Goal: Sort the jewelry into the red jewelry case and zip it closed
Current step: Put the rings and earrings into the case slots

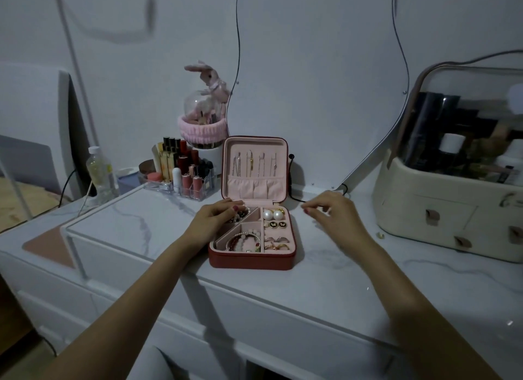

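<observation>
**Red zip case, nearly packed, and how I'd have handled it**

Red faux-leather shell, pink velvety lining: the red jewelry case [252, 259] sat open on the marble-look dresser top [325, 266], lid [254, 168] standing upright behind the tray. It looked light and semi-stiff, so I'd guess it would slide if pushed; best to pin the base by its front wall and fold the lid down from its top edge before chasing the zipper round. Contents looked fiddly and fragile rather than heavy.

Inside the case: chains [256, 164] hung on the lid, pearl earrings [273, 214] in the back-right slot, small dark studs [274, 224] just in front of them, rings [278, 243] nearer the front, beaded bracelets [244, 242] in the front-left section.

Left hand [215, 215] was over the case's back-left compartment, fingers curled down onto some beads; whether it actually gripped them, can't tell. Right hand [329, 212] hovered just right of the case, fingers loosely pinched, nothing visible between them.

Further right of the case stood a cream cosmetics box [424, 209]; to its left, a lipstick organizer [181, 178].
</observation>
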